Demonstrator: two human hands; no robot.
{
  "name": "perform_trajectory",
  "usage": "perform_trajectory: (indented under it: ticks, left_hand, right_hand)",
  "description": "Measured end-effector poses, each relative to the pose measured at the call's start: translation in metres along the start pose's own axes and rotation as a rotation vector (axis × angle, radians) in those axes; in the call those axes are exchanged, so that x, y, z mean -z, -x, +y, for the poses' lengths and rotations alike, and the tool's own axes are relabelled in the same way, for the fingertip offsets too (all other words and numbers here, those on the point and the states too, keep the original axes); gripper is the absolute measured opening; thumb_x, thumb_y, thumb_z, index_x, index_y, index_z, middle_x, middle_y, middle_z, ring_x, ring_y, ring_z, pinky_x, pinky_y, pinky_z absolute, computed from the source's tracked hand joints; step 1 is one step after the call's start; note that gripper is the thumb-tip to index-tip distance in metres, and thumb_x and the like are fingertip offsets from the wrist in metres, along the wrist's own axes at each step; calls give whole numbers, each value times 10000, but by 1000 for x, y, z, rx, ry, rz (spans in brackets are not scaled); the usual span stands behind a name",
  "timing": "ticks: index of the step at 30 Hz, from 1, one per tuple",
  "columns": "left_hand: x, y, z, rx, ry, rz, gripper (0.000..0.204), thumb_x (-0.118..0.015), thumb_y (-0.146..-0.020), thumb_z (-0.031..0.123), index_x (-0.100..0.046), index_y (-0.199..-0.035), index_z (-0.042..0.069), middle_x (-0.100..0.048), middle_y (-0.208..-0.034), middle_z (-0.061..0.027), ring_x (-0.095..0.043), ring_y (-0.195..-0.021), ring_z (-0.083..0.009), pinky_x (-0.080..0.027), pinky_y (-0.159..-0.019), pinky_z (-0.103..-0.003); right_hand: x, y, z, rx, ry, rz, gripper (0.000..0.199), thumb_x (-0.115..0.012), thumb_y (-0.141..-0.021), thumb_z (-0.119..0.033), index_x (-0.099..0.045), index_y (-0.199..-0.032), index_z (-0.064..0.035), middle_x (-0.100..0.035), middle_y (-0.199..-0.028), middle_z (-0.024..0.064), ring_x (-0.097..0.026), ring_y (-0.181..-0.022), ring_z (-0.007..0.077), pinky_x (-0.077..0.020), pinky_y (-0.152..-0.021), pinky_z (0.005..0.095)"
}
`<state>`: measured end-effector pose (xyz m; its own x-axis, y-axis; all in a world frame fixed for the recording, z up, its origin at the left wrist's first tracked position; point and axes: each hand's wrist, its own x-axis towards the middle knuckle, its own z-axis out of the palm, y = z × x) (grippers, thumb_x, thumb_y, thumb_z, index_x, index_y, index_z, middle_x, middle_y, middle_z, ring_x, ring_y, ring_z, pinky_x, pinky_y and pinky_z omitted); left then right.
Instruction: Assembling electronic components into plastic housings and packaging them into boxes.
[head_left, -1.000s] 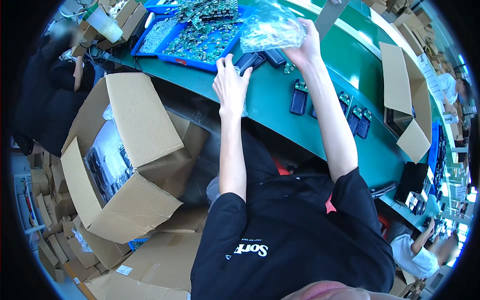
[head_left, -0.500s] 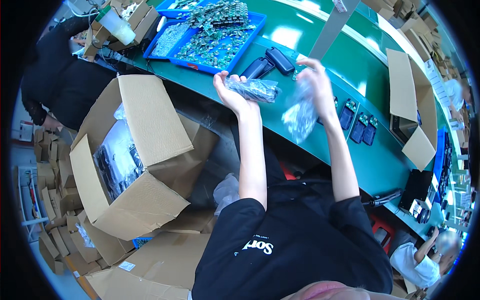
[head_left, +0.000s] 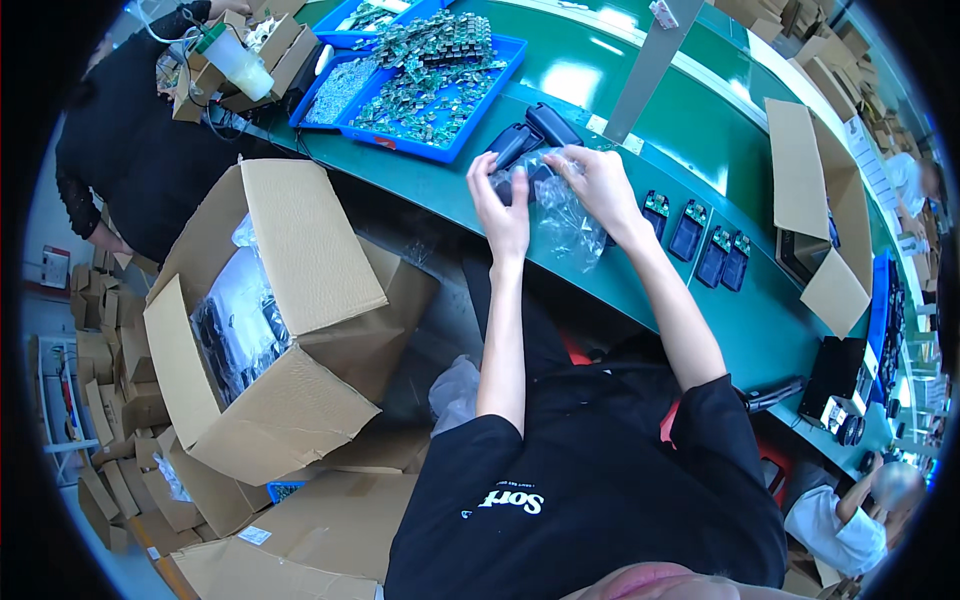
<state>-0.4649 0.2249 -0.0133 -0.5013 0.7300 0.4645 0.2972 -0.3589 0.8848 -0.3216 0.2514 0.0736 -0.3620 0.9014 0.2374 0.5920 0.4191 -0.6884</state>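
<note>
My left hand (head_left: 500, 212) is closed around a dark plastic casing (head_left: 514, 186), its fingers and thumb curled about it. Close beside it, my right hand (head_left: 603, 195) pinches a crinkled clear plastic bag (head_left: 572, 232), which hangs down over the bench edge. The bag's upper part lies against the casing; whether the casing is inside it I cannot tell. Just beyond my hands, two dark casings (head_left: 553, 125) lie on the green bench. To the right of my right hand, several open dark casings (head_left: 688, 230) with green circuit boards lie in a row.
A blue tray (head_left: 455, 150) piled with circuit boards and small parts stands at the far left of the bench. An open carton (head_left: 335, 235) with bagged parts stands at my left. Another carton (head_left: 805, 190) sits at the right, near a grey post (head_left: 645, 85). A person in black (head_left: 150, 150) is at far left.
My hands have come together. The left, holding the casing, has moved slightly right and turned; the right has moved left and lower with the bag, which was smeared by motion before.
</note>
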Motion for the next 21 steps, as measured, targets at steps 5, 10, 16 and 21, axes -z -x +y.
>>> perform_trajectory:
  ticks: [5,10,16,21]
  left_hand:
    - [12,4,15,-179,-423,-248,599,-751,-830,265,-476,-1297,9,-477,-1323,-180,-437,-1265,-354,-393,-1039,-434]
    - [23,3,10,-147,-438,-226,656,-801,-760,211,-483,-1298,11,-472,-1330,-180,-424,-1270,-360,-404,-1032,-441]
    - [26,3,5,-119,-492,-210,605,-811,-745,165,-529,-1264,30,-519,-1235,-163,-481,-1163,-350,-425,-996,-439]
    - [21,3,5,-122,-516,-181,566,-816,-750,195,-563,-1231,38,-543,-1163,-154,-508,-1090,-340,-439,-962,-437]
  right_hand:
    - [-9,-23,13,50,46,135,255,-690,-904,-261,-722,-1048,-53,-675,-701,163,-649,-589,238,-505,-608,334]
    - [0,-37,17,-20,-231,113,263,-670,-927,-245,-720,-1083,-39,-663,-753,63,-535,-602,99,-457,-590,272]
    - [0,-52,23,-140,-402,188,238,-648,-935,-268,-739,-1068,-93,-666,-794,-10,-551,-645,61,-478,-631,250]
    - [13,-61,35,-162,-508,229,280,-619,-955,-246,-706,-1099,-22,-672,-932,-9,-541,-758,58,-448,-698,219]
